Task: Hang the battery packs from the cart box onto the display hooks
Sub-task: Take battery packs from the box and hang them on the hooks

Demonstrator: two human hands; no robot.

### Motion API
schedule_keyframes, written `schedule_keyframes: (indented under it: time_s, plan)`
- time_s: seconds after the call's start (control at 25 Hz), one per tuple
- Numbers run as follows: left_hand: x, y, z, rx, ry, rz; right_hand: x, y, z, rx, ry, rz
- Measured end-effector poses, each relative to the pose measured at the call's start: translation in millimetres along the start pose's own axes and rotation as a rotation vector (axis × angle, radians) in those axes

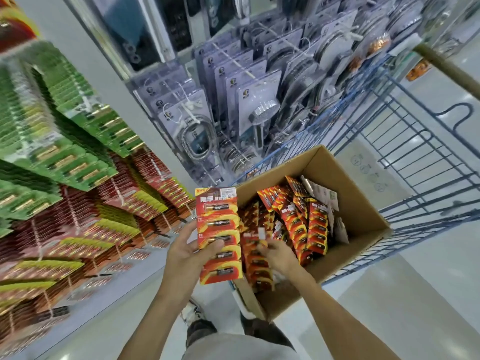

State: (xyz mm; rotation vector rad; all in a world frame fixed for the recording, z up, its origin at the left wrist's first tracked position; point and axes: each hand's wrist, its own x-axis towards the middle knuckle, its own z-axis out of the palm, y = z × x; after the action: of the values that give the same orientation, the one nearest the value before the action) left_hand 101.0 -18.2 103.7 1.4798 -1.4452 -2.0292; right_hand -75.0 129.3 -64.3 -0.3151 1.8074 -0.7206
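Left hand (191,252) grips a red battery strip (220,236) upright — just left of the cardboard box (363,203). Right hand (276,254) inside the box, pinching a pack (261,233) among loose packs. Crowded display hooks (78,203) left; blue cart wire (420,162) right.

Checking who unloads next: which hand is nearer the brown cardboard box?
Right. The right hand reaches inside the brown cardboard box; the left hand holds a red battery strip beside it.

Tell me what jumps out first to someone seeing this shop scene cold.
The red and yellow battery strip held up in the left hand at centre. Beside it, the right hand reaches into a cardboard box of similar packs in a blue cart. Green and red packs crowd the display at left.
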Motion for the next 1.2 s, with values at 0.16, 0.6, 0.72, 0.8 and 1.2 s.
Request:
schedule_keyframes:
  time_s: [0.16, 0.6, 0.72, 0.8, 1.2]
  plan:
    - [-21, 17, -30, -0.129, -0.054, 0.047, -94, -69, -36, 0.421, 0.052, -0.147]
    - [-88, 102, -150, -0.355, -0.081, 0.327, -220, -240, 43, 0.596, 0.023, -0.525]
    - [-104, 117, -196, -0.408, -0.029, 0.411, -226, -286, 83, 0.6, -0.017, -0.597]
    - [-114, 123, -224, -0.449, 0.017, 0.444, -230, -312, 112, 0.606, -0.044, -0.628]
    - [-168, 149, -328, -0.682, 0.314, 0.56, -246, -400, 229, 0.595, -0.231, -0.662]
